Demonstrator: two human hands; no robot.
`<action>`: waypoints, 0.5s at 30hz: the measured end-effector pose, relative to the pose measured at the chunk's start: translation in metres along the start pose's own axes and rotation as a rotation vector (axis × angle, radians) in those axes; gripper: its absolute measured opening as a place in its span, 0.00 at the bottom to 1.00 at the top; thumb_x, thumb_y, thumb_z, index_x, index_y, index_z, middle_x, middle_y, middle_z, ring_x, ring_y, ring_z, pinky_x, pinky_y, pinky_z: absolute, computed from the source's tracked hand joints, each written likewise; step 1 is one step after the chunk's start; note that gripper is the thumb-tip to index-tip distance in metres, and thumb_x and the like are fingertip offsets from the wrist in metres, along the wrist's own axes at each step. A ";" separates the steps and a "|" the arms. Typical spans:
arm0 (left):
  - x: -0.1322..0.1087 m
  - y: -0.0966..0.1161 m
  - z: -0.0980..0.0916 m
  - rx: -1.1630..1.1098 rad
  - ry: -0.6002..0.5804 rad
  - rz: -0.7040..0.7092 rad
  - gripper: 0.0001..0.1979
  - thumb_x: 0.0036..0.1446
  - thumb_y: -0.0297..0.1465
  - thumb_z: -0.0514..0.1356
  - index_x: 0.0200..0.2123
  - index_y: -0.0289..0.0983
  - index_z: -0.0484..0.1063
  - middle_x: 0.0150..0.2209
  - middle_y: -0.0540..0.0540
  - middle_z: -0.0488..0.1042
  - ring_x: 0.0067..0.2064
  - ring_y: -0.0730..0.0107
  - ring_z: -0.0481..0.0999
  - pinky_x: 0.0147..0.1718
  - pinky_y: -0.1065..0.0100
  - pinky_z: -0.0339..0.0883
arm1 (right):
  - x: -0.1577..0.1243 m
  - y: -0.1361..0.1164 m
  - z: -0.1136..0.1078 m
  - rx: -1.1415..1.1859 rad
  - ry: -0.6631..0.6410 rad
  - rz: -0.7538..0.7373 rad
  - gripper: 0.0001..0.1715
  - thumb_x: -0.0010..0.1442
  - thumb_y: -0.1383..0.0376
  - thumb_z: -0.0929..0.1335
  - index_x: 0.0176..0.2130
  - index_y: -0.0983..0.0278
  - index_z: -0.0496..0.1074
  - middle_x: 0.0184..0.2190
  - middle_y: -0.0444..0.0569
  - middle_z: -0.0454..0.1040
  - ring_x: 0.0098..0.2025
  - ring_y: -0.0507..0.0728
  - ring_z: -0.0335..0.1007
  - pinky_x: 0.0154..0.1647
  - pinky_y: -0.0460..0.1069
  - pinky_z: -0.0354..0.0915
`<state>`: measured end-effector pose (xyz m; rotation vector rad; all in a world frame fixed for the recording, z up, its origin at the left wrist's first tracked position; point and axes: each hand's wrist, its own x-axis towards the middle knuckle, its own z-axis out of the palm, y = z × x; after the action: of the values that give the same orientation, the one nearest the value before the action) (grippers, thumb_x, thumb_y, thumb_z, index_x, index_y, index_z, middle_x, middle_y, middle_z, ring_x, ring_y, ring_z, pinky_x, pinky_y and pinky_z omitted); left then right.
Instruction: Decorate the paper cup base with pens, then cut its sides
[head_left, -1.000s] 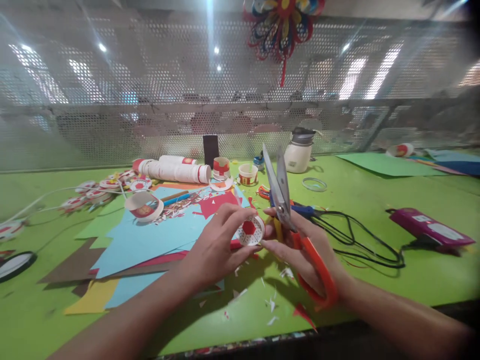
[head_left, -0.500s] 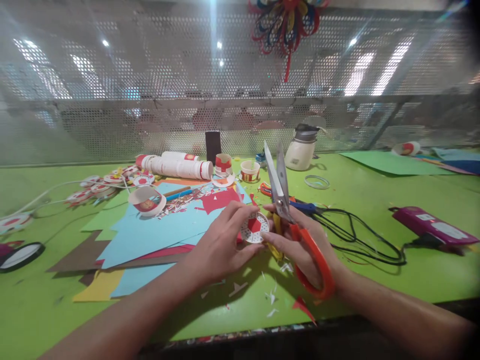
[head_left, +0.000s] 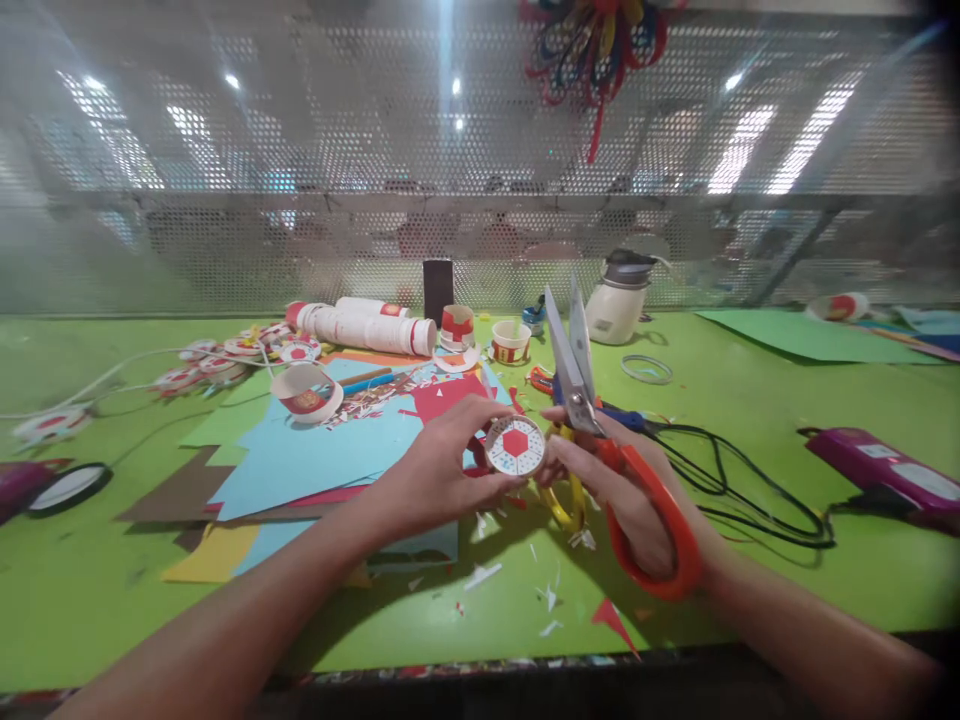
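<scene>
My left hand [head_left: 439, 460] grips a small round paper cup base [head_left: 515, 447] by its edge, between thumb and fingers. Its face is white with a red hexagon in the middle and dark specks around it. Large scissors [head_left: 574, 385] with orange handles rest in my right hand [head_left: 637, 495], the blades pointing up and slightly apart. My right fingertips are close to the right edge of the paper base; whether they touch it I cannot tell. Below the hands, a yellow loop-shaped handle [head_left: 568, 507] shows, its other end hidden. White and red paper scraps [head_left: 615, 622] lie near the table's front edge.
Coloured paper sheets [head_left: 300, 465] and a cut paper cup [head_left: 306, 393] lie left. Stacked paper cups [head_left: 367, 328], a dark phone-like block [head_left: 438, 290] and a white jug [head_left: 616, 300] stand behind. A purple device [head_left: 885, 465] with black cables [head_left: 750, 490] lies right.
The view has shifted slightly, so things on the table appear further right. The paper base has turned a little, showing more of its rim, and my right thumb has come off its face.
</scene>
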<state>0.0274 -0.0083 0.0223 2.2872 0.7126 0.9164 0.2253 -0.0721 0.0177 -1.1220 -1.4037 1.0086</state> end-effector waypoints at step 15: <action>0.007 -0.009 -0.037 -0.730 0.137 -0.183 0.28 0.44 0.33 0.71 0.50 0.35 0.72 0.40 0.44 0.77 0.37 0.73 0.74 0.36 0.70 0.68 | -0.012 -0.001 -0.002 -0.058 -0.157 -0.085 0.21 0.64 0.49 0.62 0.48 0.58 0.71 0.27 0.45 0.72 0.28 0.54 0.70 0.30 0.47 0.68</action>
<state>0.0026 0.0142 0.0413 1.5072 0.5152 1.0383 0.2272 -0.0844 0.0161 -1.0332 -1.6017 1.0186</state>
